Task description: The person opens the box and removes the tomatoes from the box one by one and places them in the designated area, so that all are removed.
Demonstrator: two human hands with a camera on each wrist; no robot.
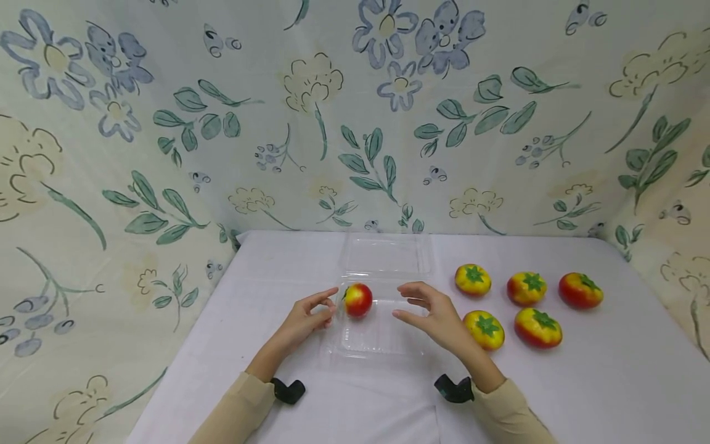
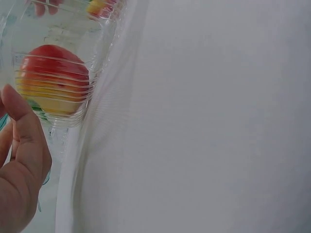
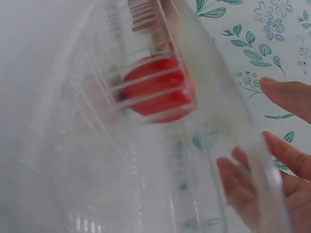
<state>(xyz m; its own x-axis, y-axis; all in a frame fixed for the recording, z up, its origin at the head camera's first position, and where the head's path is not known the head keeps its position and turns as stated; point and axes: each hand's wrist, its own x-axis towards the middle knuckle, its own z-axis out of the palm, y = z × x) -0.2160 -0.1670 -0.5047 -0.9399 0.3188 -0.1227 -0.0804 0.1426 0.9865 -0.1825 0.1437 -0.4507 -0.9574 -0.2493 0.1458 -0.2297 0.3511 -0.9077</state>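
A clear plastic clamshell box (image 1: 388,336) lies on the white table, its lid (image 1: 387,254) folded back away from me. Inside, at the back left, sits one red-and-yellow toy tomato (image 1: 360,300), its green leafy top turned left. My left hand (image 1: 304,317) is at the box's left side, beside that tomato, fingers loosely bent with nothing between them. Over the box's right side hovers my right hand (image 1: 435,313), thumb and fingers spread apart and holding nothing. The left wrist view shows the tomato (image 2: 54,80) through the ribbed wall, near the fingertips.
Several more toy tomatoes (image 1: 538,328) with green tops stand to the right of the box, the nearest (image 1: 486,330) close beside my right wrist. A floral cloth (image 1: 333,123) hangs behind the table. Black wrist mounts (image 1: 288,391) sit at both sleeves.
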